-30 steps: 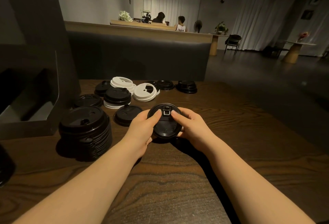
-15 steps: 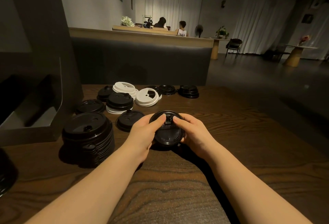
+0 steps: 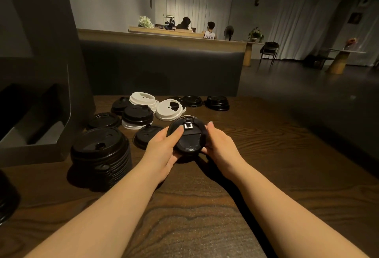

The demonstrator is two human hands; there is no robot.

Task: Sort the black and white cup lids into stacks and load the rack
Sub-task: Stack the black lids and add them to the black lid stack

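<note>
- Our fingers (image 3: 178, 132) curl round the rim of a round black plastic cup lid with a white flip tab (image 3: 187, 137), held at frame centre just above the dark wooden surface (image 3: 266, 155); the left hand (image 3: 162, 151) pinches its left edge, and the right hand (image 3: 220, 147) cups the right.
- We judge it light, thin and springy, slick on top; the rim is the safest hold, since squeezing the dome could buckle it.
- Left of centre stands one tall stack of black lids (image 3: 100, 153).
- Behind lie two white lid piles (image 3: 143, 98), (image 3: 169, 110) and roughly seven black lids or short stacks.
- One grey rack (image 3: 34, 101) fills the left edge.
</note>
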